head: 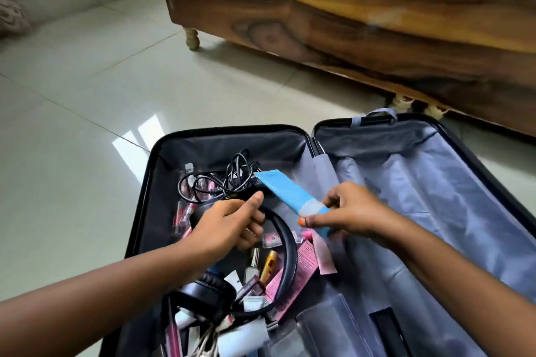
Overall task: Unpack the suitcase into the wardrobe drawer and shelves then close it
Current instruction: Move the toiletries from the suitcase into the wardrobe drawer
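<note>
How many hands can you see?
2. The left hand holds the black headphones over the suitcase's left half. The right hand pinches a blue tube near the middle hinge.

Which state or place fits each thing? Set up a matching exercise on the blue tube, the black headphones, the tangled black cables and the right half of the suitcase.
Things:
1. blue tube
2. black headphones
3. tangled black cables
4. right half of the suitcase

States or places:
A. grey lining showing, no loose items seen
B. pinched by the right hand
C. lying at the far end of the left half
D. band gripped by the left hand

Pairs: 1-B, 2-D, 3-C, 4-A
</note>
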